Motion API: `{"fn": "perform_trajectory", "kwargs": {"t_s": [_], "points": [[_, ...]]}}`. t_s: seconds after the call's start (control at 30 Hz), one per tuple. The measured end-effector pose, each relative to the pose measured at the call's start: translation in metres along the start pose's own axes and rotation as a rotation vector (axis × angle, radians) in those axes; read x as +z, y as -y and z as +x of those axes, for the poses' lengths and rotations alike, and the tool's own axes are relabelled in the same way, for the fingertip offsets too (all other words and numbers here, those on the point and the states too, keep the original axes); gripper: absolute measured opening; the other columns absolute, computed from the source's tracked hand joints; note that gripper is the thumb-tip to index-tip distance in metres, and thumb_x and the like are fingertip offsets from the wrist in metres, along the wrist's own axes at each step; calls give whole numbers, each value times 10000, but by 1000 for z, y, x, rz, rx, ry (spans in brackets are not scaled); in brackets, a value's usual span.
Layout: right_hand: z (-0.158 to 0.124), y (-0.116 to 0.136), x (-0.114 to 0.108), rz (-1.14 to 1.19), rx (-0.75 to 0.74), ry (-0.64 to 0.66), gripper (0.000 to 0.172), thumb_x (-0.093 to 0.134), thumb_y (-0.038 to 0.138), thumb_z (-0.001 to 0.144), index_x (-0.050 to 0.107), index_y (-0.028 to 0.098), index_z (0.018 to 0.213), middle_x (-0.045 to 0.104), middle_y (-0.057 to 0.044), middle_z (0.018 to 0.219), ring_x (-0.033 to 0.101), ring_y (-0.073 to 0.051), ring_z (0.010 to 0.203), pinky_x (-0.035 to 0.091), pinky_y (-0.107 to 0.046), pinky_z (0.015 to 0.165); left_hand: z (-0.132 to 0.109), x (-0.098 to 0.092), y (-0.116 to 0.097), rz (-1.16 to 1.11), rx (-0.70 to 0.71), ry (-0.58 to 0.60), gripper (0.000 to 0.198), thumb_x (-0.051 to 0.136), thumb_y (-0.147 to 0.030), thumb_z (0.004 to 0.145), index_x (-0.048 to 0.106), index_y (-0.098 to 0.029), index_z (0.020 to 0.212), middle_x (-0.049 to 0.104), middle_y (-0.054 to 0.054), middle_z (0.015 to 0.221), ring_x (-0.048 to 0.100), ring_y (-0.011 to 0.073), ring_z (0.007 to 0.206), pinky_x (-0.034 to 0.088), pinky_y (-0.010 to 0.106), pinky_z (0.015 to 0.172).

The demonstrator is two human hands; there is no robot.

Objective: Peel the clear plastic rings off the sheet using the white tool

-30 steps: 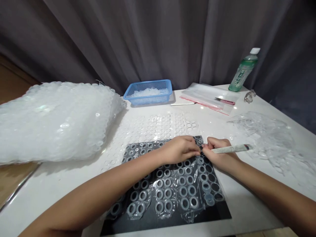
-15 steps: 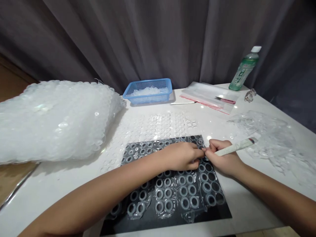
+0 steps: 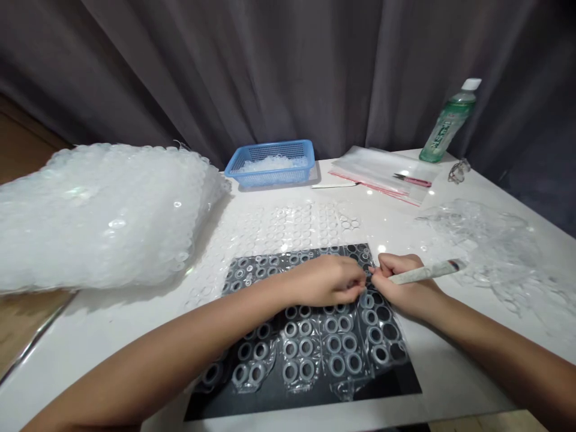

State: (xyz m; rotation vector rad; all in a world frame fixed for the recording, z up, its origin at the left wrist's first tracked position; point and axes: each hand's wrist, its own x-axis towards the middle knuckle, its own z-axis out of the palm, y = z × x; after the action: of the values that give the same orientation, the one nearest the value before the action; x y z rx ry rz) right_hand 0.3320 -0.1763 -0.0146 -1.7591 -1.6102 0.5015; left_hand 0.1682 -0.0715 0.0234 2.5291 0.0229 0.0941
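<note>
A clear plastic sheet of ring-shaped pieces (image 3: 315, 348) lies on a black mat (image 3: 396, 384) in front of me. My left hand (image 3: 326, 279) rests curled on the sheet's far right part, fingertips pinched at a ring. My right hand (image 3: 405, 285) meets it there, closed round a thin white stick-like tool (image 3: 427, 272) that points off to the right. The fingertips of both hands touch over one spot of the sheet; what sits between them is hidden.
A big heap of clear ring sheets (image 3: 103, 210) fills the left. More flat sheets (image 3: 292, 225) lie behind the mat. A blue basket (image 3: 272, 162), zip bags with scissors (image 3: 387, 174), a green bottle (image 3: 447, 123), glasses (image 3: 459, 170) and scrap plastic (image 3: 499, 246) stand farther back and right.
Both hands stay together at the same spot on the sheet with small shifts. The tool's free end rose a little, then dropped back.
</note>
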Motion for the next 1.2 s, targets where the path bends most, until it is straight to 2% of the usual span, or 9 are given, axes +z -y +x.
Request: {"fn": "perform_trajectory", "kwargs": {"t_s": [0.1, 0.17, 0.37, 0.5, 0.67, 0.83, 0.93, 1.07, 1.2], "points": [[0, 2, -2, 20, 2, 7, 308, 507, 169, 699, 264, 189, 510, 301, 66, 439, 302, -61, 420, 210, -216, 424, -9, -12, 1, -246, -127, -178, 148, 471, -251, 855, 574, -146, 857, 623, 35, 810, 563, 97, 725, 456, 205, 653], [1, 3, -3, 95, 27, -10, 334, 537, 193, 714, 276, 186, 505, 313, 66, 430, 323, -60, 411, 227, -208, 417, -11, -17, 2, -264, -174, -257, 169, 485, -288, 857, 576, -146, 865, 629, 36, 820, 566, 97, 735, 456, 212, 667], [5, 8, -4, 804, 247, -58, 280, 473, 473, 840, 485, 200, 780, 591, 4, 644, 610, -127, 569, 488, -232, 508, 0, -8, 4, 24, -63, -356, 189, 503, -260, 840, 574, -157, 982, 632, 54, 861, 574, 120, 787, 454, 237, 698], [6, 14, -1, 1048, 320, 19, 271, 633, 386, 765, 453, 189, 716, 610, 14, 738, 645, -129, 765, 545, -257, 689, 7, -2, 5, 98, -16, -410, 234, 492, -254, 845, 545, -141, 1042, 626, 74, 887, 578, 129, 815, 472, 242, 712], [8, 14, -3, 1121, 357, -4, 292, 699, 288, 719, 422, 200, 753, 650, 6, 815, 659, -142, 809, 546, -246, 717, 4, -3, 6, 56, -66, -462, 283, 521, -269, 825, 547, -153, 1082, 631, 57, 864, 586, 131, 800, 477, 258, 725], [12, 10, -2, 1035, 395, -62, 310, 705, 315, 705, 421, 199, 747, 655, -16, 818, 658, -183, 833, 552, -239, 647, 4, -5, 15, -132, -333, -553, 241, 556, -245, 786, 614, -161, 1004, 650, 39, 877, 596, 126, 793, 478, 254, 728], [12, 10, -1, 1049, 389, -61, 298, 704, 302, 707, 427, 202, 756, 662, -21, 845, 654, -171, 832, 546, -233, 644, 5, -7, 17, -225, -392, -464, 305, 560, -281, 789, 603, -189, 1077, 645, 32, 876, 587, 126, 762, 487, 270, 712], [11, 13, -3, 1122, 279, -24, 240, 676, 254, 738, 443, 209, 775, 666, -10, 874, 647, -128, 802, 525, -246, 721, 11, -7, 9, -542, -402, -286, 478, 542, -370, 814, 465, -234, 1265, 631, 41, 882, 575, 108, 657, 510, 234, 547], [9, 15, -8, 1136, 207, -33, 196, 649, 232, 763, 455, 217, 789, 665, -3, 851, 644, -136, 814, 511, -258, 729, 16, 0, 2, -720, -452, -386, 336, 546, -377, 811, 570, -177, 1080, 616, 75, 986, 589, 122, 721, 540, 240, 554]]}}
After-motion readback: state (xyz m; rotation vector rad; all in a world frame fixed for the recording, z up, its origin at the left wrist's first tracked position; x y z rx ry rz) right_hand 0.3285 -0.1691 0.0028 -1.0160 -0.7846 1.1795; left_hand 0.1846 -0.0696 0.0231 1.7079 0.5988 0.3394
